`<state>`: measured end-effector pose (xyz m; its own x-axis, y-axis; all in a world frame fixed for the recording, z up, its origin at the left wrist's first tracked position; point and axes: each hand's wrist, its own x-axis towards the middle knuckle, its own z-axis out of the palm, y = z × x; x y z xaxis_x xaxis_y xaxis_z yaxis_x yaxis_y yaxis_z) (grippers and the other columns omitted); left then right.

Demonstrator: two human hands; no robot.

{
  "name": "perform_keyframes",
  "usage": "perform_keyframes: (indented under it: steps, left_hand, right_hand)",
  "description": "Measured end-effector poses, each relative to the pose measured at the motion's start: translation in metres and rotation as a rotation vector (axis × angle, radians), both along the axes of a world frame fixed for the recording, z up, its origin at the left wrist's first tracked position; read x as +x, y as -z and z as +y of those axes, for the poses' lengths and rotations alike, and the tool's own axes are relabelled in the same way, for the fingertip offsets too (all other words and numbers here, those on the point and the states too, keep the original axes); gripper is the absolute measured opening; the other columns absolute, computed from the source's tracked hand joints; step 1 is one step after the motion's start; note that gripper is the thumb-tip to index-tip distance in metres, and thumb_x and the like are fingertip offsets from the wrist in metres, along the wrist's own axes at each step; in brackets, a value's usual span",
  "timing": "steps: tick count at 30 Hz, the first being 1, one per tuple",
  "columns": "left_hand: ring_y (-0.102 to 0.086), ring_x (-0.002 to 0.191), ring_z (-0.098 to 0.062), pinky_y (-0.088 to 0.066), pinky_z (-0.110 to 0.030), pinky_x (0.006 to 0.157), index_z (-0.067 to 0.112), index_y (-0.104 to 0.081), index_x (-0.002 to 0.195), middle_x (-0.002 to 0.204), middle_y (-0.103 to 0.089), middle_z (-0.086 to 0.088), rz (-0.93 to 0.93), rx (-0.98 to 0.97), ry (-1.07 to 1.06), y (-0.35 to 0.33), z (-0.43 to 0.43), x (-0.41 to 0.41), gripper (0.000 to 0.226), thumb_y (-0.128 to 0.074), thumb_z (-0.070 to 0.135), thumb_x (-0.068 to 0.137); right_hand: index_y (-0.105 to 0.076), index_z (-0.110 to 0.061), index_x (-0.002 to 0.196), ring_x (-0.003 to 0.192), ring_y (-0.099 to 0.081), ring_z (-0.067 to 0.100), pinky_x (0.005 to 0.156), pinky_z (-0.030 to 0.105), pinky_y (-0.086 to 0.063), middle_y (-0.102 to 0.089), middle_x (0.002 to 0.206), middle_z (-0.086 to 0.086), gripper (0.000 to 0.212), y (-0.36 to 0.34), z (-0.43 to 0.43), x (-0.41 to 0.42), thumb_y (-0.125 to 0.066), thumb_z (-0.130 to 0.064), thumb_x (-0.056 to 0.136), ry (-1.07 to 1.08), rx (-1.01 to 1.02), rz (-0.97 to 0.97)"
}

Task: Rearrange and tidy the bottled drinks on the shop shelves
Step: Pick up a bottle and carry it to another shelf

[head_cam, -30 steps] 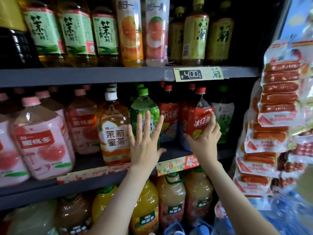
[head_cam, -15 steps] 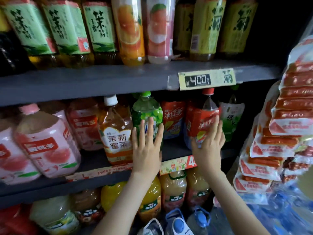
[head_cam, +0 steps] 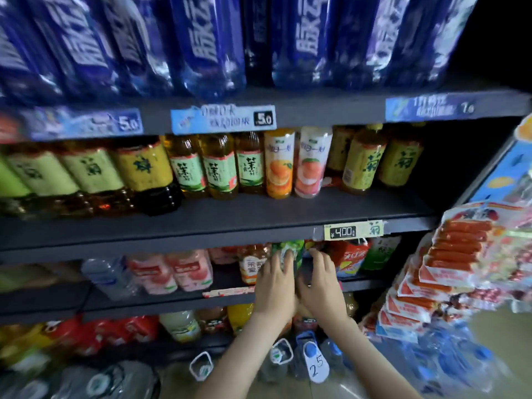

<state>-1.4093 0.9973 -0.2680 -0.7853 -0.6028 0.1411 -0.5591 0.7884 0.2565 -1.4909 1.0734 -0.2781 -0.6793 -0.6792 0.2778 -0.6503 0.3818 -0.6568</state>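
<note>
Dark shelf packed tight; left hand and right hand, fingers spread, flank the green bottle, seemingly touching. Nudge it straight gently, label forward.

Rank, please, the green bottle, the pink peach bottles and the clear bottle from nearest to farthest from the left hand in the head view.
1. Green bottle, touched by the left hand.
2. Pink peach bottles, further left on that shelf.
3. Clear bottle, farthest left.

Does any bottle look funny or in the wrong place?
Maybe: a clear bottle sits left of the pink drinks and seems to lean over while they stand upright. The picture is blurry, so I'm unsure.
</note>
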Motion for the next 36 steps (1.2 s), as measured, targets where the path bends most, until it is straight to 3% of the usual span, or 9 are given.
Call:
perform_keyframes:
  steps: [3,5,9,17,20,26,28,31,36]
  left_hand:
    - [-0.06,0.108,-0.029,-0.052,-0.034,0.086,0.01,-0.041,0.132,0.125,-0.056,-0.012,-0.023,0.044,-0.055,-0.064,0.003,0.022,0.079,-0.078,0.024,0.062]
    - [-0.041,0.129,-0.03,-0.04,-0.038,0.102,0.011,-0.026,0.145,0.144,-0.036,-0.012,-0.049,0.06,-0.07,-0.106,0.004,0.031,0.07,-0.058,0.026,0.086]
    - [-0.028,0.138,-0.029,-0.032,-0.038,0.108,0.012,-0.015,0.15,0.153,-0.022,-0.009,0.057,0.036,-0.111,-0.177,-0.007,0.047,0.068,-0.049,0.028,0.093]
    - [-0.049,0.121,-0.019,-0.042,-0.025,0.086,0.019,-0.036,0.141,0.138,-0.045,0.002,0.423,-0.053,-0.198,-0.308,-0.041,0.088,0.048,-0.047,0.033,0.096]
    - [-0.047,0.123,-0.017,-0.042,-0.024,0.088,0.018,-0.032,0.143,0.141,-0.039,0.002,0.482,-0.029,-0.234,-0.326,-0.071,0.095,0.053,-0.05,0.033,0.095]
    - [-0.033,0.135,-0.035,-0.033,-0.046,0.109,0.017,-0.032,0.145,0.147,-0.03,-0.018,0.448,-0.256,-0.289,-0.336,-0.136,0.101,0.071,-0.068,0.028,0.084]
    - [-0.032,0.133,-0.04,-0.029,-0.055,0.11,0.018,-0.032,0.145,0.145,-0.03,-0.022,0.421,-0.427,-0.254,-0.337,-0.16,0.101,0.083,-0.075,0.031,0.075]
    - [-0.019,0.14,-0.039,-0.008,-0.057,0.114,0.021,-0.027,0.149,0.151,-0.021,-0.021,0.37,-0.61,-0.179,-0.336,-0.19,0.1,0.095,-0.077,0.043,0.071]
    - [-0.013,0.143,-0.036,0.006,-0.057,0.112,0.02,-0.022,0.15,0.155,-0.022,-0.018,0.338,-0.664,-0.092,-0.325,-0.207,0.092,0.104,-0.078,0.052,0.068]
  right_hand:
    - [-0.047,0.0,0.13,0.117,-0.047,0.034,0.092,0.04,-0.042,-0.052,0.119,0.014,0.05,-0.055,0.001,0.014,-0.063,-0.005,0.083,-0.013,0.021,-0.045]
    - [-0.046,-0.002,0.131,0.12,-0.046,0.031,0.092,0.038,-0.041,-0.051,0.122,0.012,0.049,-0.093,-0.002,0.019,-0.062,-0.011,0.086,-0.031,0.012,-0.049]
    - [-0.045,-0.008,0.134,0.12,-0.046,0.023,0.088,0.025,-0.038,-0.05,0.126,0.007,0.048,-0.171,-0.01,0.027,-0.061,-0.015,0.09,-0.091,-0.077,0.004]
    - [-0.051,-0.014,0.126,0.105,-0.056,0.013,0.088,0.025,-0.045,-0.049,0.111,-0.011,0.037,-0.312,-0.049,0.048,-0.063,-0.016,0.091,-0.265,-0.347,0.039]
    - [-0.046,-0.012,0.129,0.105,-0.05,0.009,0.086,0.013,-0.037,-0.046,0.111,-0.009,0.045,-0.338,-0.081,0.051,-0.065,-0.014,0.089,-0.233,-0.395,-0.017]
    - [-0.015,-0.009,0.15,0.139,-0.029,0.025,0.112,0.045,-0.032,-0.031,0.149,0.01,0.101,-0.345,-0.141,0.038,-0.08,-0.03,0.076,-0.115,-0.327,-0.258]
    - [-0.012,-0.009,0.151,0.14,-0.028,0.026,0.113,0.042,-0.031,-0.029,0.15,0.011,0.107,-0.345,-0.156,0.037,-0.082,-0.031,0.073,-0.101,-0.301,-0.275]
    - [-0.024,-0.008,0.146,0.133,-0.039,0.025,0.102,0.033,-0.037,-0.041,0.142,0.01,0.097,-0.347,-0.168,0.032,-0.083,-0.032,0.072,-0.041,-0.288,-0.226]
    - [-0.039,-0.023,0.134,0.098,-0.053,0.006,0.076,0.011,-0.037,-0.055,0.106,-0.013,0.066,-0.356,-0.157,0.017,-0.077,-0.026,0.08,-0.099,-0.198,-0.22]
